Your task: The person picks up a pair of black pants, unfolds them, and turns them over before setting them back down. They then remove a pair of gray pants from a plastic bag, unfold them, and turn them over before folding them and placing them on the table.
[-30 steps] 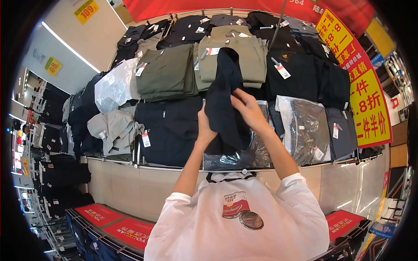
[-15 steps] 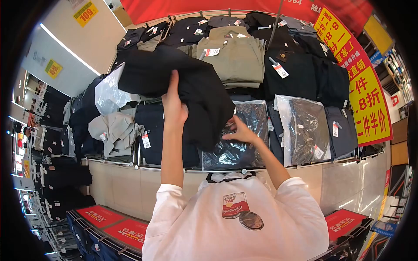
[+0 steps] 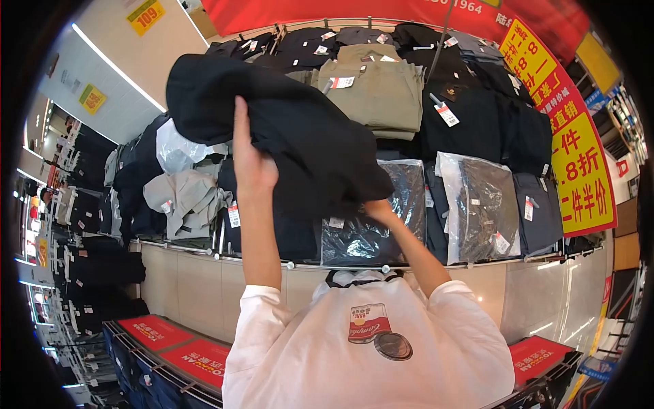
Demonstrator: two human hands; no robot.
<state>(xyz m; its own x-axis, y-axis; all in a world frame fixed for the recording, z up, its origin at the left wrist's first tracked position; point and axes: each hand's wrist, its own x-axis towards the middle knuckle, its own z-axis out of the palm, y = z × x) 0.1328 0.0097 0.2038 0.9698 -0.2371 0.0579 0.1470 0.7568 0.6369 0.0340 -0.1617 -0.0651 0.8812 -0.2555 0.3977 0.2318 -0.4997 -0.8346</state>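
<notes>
A pair of black trousers (image 3: 300, 129), loosely folded over, hangs in the air above the display table. My left hand (image 3: 255, 163) grips its left part, thumb along the near side and the other fingers hidden behind the cloth. At the lower right end, my right hand (image 3: 378, 210) holds the fabric, its fingers mostly covered by the folds. Beneath lies a dark garment in a clear plastic bag (image 3: 354, 242). Left of my left forearm sits a crumpled light grey garment (image 3: 187, 204) with a tag.
Khaki trousers (image 3: 375, 102) and black trousers (image 3: 470, 129) lie in folded stacks at the back. Another bagged garment (image 3: 484, 211) is on the right. A metal rail (image 3: 293, 265) edges the table. A red and yellow sign (image 3: 579, 170) stands at the right, racks of clothes (image 3: 102, 273) at the left.
The black trousers have been spread wider, their left part moving left and up with my left hand. My right hand, apart with fingers spread before, now holds their lower right end.
</notes>
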